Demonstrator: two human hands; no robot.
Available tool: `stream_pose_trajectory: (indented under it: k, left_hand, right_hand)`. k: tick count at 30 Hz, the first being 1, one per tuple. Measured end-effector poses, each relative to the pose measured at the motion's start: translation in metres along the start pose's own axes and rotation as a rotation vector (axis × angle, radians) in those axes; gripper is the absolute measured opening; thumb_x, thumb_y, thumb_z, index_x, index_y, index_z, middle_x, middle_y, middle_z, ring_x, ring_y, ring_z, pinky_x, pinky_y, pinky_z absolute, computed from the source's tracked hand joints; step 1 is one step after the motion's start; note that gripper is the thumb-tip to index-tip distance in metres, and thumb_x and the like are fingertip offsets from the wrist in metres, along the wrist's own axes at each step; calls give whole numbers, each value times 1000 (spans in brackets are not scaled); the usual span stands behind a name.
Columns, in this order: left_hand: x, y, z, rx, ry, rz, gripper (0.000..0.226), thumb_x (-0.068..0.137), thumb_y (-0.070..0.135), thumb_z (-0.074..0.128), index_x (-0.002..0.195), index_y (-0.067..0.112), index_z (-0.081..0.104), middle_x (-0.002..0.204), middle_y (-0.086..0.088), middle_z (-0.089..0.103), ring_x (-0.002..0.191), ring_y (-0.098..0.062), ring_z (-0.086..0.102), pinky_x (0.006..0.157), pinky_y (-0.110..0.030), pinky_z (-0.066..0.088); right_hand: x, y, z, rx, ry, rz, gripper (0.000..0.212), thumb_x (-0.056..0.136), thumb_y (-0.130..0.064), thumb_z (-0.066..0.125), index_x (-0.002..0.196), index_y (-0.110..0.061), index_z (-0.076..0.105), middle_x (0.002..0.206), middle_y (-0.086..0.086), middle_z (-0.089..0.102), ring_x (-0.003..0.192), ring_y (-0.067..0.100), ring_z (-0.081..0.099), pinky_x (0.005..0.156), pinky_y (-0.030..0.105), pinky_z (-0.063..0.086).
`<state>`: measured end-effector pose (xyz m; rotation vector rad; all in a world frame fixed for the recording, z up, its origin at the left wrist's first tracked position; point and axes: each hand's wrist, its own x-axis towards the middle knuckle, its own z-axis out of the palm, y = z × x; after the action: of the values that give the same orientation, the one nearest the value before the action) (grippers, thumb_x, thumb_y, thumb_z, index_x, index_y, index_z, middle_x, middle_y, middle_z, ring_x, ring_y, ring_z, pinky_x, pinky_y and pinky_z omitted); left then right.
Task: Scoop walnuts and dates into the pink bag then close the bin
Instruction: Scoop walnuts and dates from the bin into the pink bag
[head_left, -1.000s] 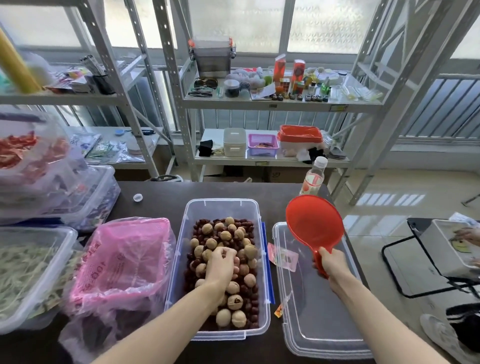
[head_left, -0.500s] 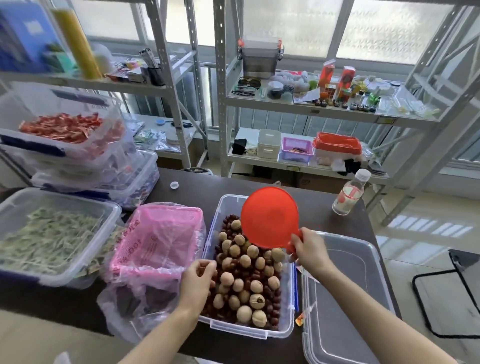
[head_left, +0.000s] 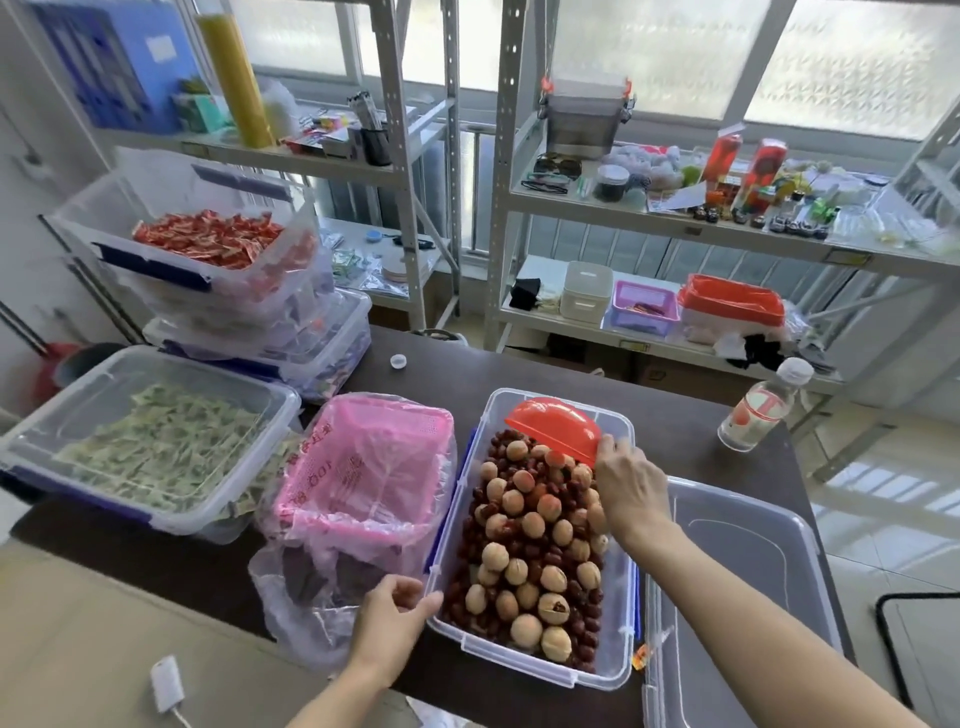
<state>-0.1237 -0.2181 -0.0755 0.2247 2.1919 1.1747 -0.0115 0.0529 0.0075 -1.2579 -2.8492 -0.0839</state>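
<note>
A clear bin (head_left: 613, 670) of walnuts and dark red dates (head_left: 535, 540) stands in the middle of the dark table. My right hand (head_left: 631, 491) grips the handle of a red scoop (head_left: 558, 427), whose bowl is tipped down into the far end of the pile. My left hand (head_left: 392, 626) holds the bin's near left corner, thumb on the rim. Left of the bin sits a pink basket lined with the pink bag (head_left: 363, 467), open on top. The bin's clear lid (head_left: 748, 587) lies flat to the right.
A bin of green-wrapped sweets (head_left: 150, 441) sits at the left, with stacked bins of red sweets (head_left: 208, 244) behind it. A water bottle (head_left: 758, 410) stands at the table's far right. A white bottle cap (head_left: 398, 361) lies behind the bag. Metal shelving fills the background.
My right hand has lowered the red scoop from above the bin into the far end of the nuts. My left hand left the walnuts and moved to the bin's near left corner.
</note>
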Motion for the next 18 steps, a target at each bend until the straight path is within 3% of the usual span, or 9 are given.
stream_pose_trajectory:
  k: [2, 5, 9, 18]
  left_hand:
    - [-2, -3, 2, -72, -55, -31, 14, 80, 12, 76, 76, 10, 62, 64, -5, 62, 53, -17, 55, 45, -26, 44]
    - [-3, -2, 3, -142, -81, -64, 18, 85, 4, 69, 73, 7, 56, 58, -8, 57, 42, -14, 54, 38, -23, 44]
    - [-3, 2, 2, -185, -110, -65, 21, 87, 1, 66, 73, 5, 52, 55, -11, 55, 40, -15, 57, 37, -23, 47]
    - [-6, 7, -1, -213, -138, -33, 17, 88, 1, 65, 78, 1, 51, 55, -12, 55, 42, -19, 59, 39, -26, 50]
  right_hand:
    - [1, 1, 2, -46, -39, 16, 23, 92, -4, 43, 114, -7, 52, 102, 10, 63, 90, 26, 66, 69, 35, 54]
    - [0, 2, 8, -19, -105, 46, 20, 91, -4, 44, 108, -8, 53, 100, 10, 68, 91, 28, 70, 73, 36, 54]
    - [-3, 4, 17, 35, -157, 58, 16, 90, -9, 51, 105, -7, 55, 93, 11, 73, 87, 31, 72, 74, 38, 54]
    - [-18, -5, 24, 57, -202, 26, 33, 86, 6, 35, 109, -3, 57, 104, 16, 71, 99, 35, 67, 80, 40, 49]
